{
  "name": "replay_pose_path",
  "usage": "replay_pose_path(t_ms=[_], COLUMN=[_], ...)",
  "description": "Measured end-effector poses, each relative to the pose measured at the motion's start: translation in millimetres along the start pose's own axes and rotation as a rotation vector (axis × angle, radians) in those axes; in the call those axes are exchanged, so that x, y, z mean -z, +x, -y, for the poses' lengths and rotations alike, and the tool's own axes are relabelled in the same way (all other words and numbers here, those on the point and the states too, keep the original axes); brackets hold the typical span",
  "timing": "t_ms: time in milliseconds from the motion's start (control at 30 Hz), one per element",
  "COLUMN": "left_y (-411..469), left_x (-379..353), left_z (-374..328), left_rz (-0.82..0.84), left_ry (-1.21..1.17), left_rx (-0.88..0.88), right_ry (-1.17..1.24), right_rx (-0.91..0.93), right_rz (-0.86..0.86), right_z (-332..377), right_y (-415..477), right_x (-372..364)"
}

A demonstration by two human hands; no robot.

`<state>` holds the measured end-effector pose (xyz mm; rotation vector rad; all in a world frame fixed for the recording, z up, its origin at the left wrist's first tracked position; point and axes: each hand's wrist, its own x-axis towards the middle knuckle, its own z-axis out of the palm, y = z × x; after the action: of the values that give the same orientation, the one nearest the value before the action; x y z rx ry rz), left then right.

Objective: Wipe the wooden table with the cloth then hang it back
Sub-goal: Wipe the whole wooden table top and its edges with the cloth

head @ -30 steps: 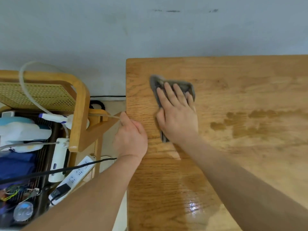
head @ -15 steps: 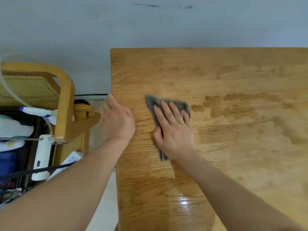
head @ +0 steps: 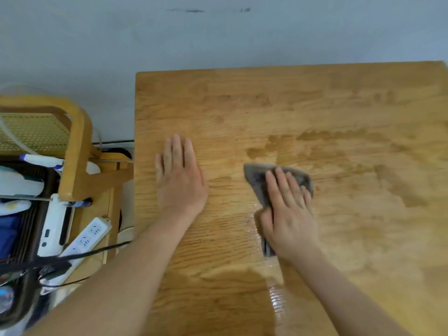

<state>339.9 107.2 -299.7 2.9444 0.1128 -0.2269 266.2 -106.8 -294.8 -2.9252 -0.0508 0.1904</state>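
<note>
Fingers [head: 278, 187] of the right hand [head: 288, 214] lie straight and flat, pressing the grey cloth [head: 255, 178] onto the wooden bench [head: 339, 105] just below damp streaks [head: 266, 146], while the left hand [head: 181, 183] rests palm-down with fingers straight near the bench's left edge.

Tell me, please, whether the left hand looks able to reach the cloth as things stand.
Probably yes: the left hand lies flat on the table just left of the cloth, with only bare wood between. The right hand covers much of the cloth, though.
</note>
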Motion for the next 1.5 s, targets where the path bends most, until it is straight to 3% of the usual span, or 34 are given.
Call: replay_pose_path(t_ms=[167, 300, 467, 567, 700, 833, 967, 1067, 1267, 1400, 1500], left_y=[2.2, -1.1, -1.7, 1.1, 1.5, 0.4, -0.3, 2.9, 2.0, 8.4, 7.8], left_x=[-1.6, -2.1, -1.7, -2.4, -3.1, -1.6, -1.2, 0.0, 0.1, -5.4, -7.6], left_z=[-2.2, -5.5, -3.9, -3.2, -3.2, -2.7, -1.7, -2.3, -3.4, -2.1, -1.7], left_rz=[-0.042, -0.072, -0.092, -0.095, -0.081, -0.079, -0.062, -0.048, -0.051, -0.068, -0.086], left_ry=[-0.016, -0.062, -0.067, -0.06, -0.05, -0.066, -0.061, -0.051, -0.051, -0.03, -0.041], left_rx=[0.005, 0.025, 0.032, 0.033, 0.044, 0.043, 0.054, 0.047, 0.039, 0.044, 0.037], right_ry=[-0.014, -0.023, -0.049, -0.056, 0.004, 0.05, 0.095, 0.047, 0.0, -0.053, -0.046], right_rx=[-0.166, 0.134, 0.492, 0.301, -0.045, 0.224, 0.499, 0.646, 0.36, 0.3, 0.26], right_rz=[-0.065, -0.039, 0.076, 0.062, -0.039, -0.023, 0.085, 0.105, 0.023, -0.004, -0.05], right_z=[21.4, 46.1, -16.0, -31.8, 26.1, 71.5, 32.9, 5.1, 39.7, 69.9, 84.7], right_y=[91.7, 61.9, -0.3, 42.5, 124.5, 97.4, 22.1, 41.7, 172.3, 260.1, 274.2], right_x=[1.1, -10.9, 0.1, 10.4, 7.3, -8.9, -6.5, 1.4, 15.5, 16.6, 11.5])
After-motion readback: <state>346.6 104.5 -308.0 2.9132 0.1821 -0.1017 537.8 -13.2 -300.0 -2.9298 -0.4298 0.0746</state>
